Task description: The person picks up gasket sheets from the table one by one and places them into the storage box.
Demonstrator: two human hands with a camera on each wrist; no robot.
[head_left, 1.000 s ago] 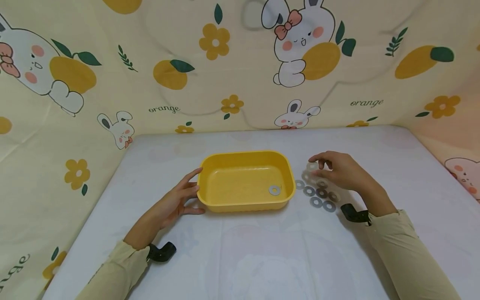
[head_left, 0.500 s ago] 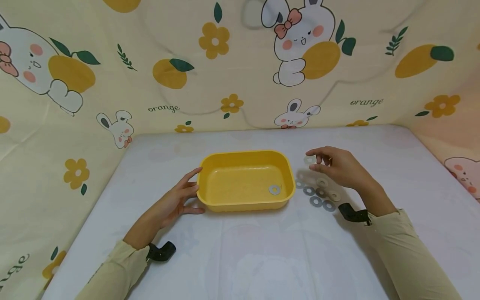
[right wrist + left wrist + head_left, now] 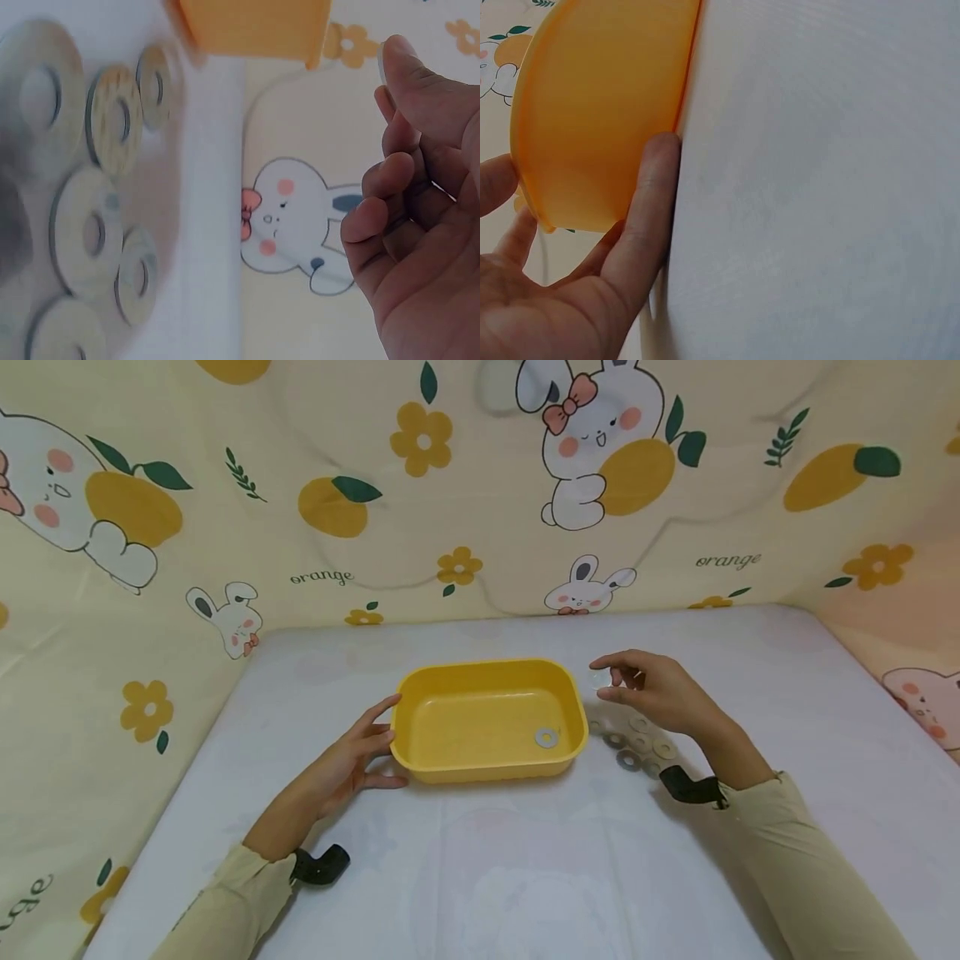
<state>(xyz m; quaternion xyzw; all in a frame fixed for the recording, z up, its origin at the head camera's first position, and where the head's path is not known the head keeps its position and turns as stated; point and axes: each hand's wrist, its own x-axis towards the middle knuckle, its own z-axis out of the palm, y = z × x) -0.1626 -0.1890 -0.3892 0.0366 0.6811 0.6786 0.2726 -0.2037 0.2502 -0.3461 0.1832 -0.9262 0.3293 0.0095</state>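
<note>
A yellow plastic tub (image 3: 487, 771) stands on the white tabletop, one flat grey washer (image 3: 538, 740) lying inside near its right end. My left hand (image 3: 351, 767) rests against the tub's left end with fingers extended; in the left wrist view the thumb (image 3: 656, 180) lies along the tub's lower side wall. To the right of the tub, my right hand (image 3: 654, 693) pinches a pale washer (image 3: 600, 680) between thumb and forefinger, raised over the table. The right wrist view shows only its thin edge at the thumb tip, the other fingers curled in.
Several loose washers (image 3: 621, 762) lie in a cluster on the table just right of the tub, below the right hand. Behind and beside the white table (image 3: 480, 877) hangs a cream cloth (image 3: 420, 527) printed with rabbits and oranges.
My right hand has lifted a washer off the cluster and carried it left toward the tub. The left hand stays against the tub. The head view has shifted slightly.
</note>
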